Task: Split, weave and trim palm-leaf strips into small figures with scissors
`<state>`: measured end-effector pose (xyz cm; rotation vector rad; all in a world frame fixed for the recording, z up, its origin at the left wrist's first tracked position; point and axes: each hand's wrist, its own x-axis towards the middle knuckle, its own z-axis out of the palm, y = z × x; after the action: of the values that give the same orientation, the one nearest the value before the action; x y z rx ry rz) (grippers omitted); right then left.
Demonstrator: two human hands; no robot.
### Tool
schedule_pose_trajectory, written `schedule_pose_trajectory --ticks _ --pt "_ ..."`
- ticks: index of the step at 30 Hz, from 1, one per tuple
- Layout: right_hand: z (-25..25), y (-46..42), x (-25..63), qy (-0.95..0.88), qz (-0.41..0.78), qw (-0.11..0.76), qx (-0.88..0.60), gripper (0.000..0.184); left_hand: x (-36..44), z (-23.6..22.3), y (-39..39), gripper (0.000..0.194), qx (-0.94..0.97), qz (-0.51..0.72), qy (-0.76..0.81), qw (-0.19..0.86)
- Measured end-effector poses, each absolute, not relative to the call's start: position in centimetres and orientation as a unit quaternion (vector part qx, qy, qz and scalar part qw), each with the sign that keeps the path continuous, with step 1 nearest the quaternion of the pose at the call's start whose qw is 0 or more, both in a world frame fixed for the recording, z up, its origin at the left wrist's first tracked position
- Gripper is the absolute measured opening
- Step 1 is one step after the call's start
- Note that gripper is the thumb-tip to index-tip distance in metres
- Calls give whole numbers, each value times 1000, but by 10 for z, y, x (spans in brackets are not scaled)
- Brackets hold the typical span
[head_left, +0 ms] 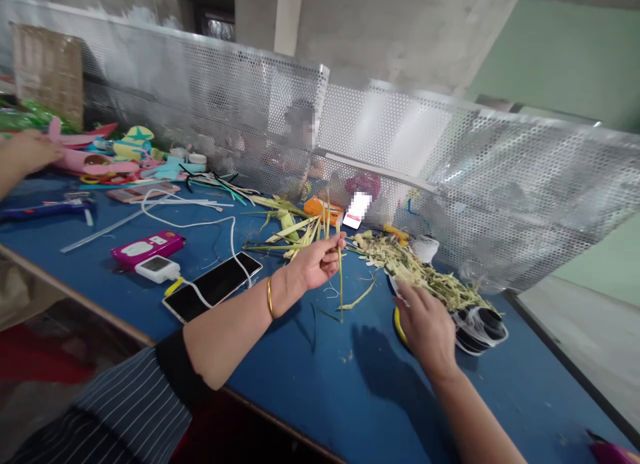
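My left hand [323, 261] is raised above the table, its thumb and fingers pinching a thin yellow-green plant strip [341, 284] that hangs down. A bundle of pale green stalks and husk-like leaves [295, 227] lies just behind that hand. My right hand [425, 324] is low over the table with its fingers stretched out. Beneath its fingers shows a yellow-handled tool [399, 327], probably scissors, mostly hidden. Close by that hand are a heap of shredded plant trimmings [425, 271] and a black-and-white spool of thread [480, 331].
On the blue table [300, 384] lie a phone [215, 287], a magenta device [147, 247] with a white cable, a lit phone [357, 211] and an orange item [323, 209]. Another person's hand [33, 151] touches pink pieces at left. Perforated metal panels [200, 97] stand behind.
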<state>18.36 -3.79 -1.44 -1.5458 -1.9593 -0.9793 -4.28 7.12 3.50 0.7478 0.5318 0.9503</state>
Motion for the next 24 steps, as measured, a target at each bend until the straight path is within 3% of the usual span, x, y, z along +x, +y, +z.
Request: schedule_pose_trajectory --ticks 3,7,9,13,16,19,21,24 --pt "-2 -38 147 -835 -356 204 -367 36 -35 25 68 18 313 399 219 834" --pt "11 -36 114 -876 -357 179 -271 21 -32 21 64 21 313 380 225 841" --pt "12 -35 112 -874 -325 239 -269 22 -33 21 63 21 317 381 234 836" --pt "7 -35 122 -803 -156 447 -363 19 -33 20 61 21 338 390 272 812" --pt "6 -35 129 -658 -16 586 -473 6 -31 16 61 21 373 409 331 764" --pt "8 -29 136 -484 136 702 -504 15 -29 10 64 23 388 414 369 736" --pt "10 -21 144 -401 229 750 -473 24 -29 8 66 26 398 406 389 725" --pt "10 -12 160 -354 306 737 -487 37 -31 9 68 25 427 390 410 705"
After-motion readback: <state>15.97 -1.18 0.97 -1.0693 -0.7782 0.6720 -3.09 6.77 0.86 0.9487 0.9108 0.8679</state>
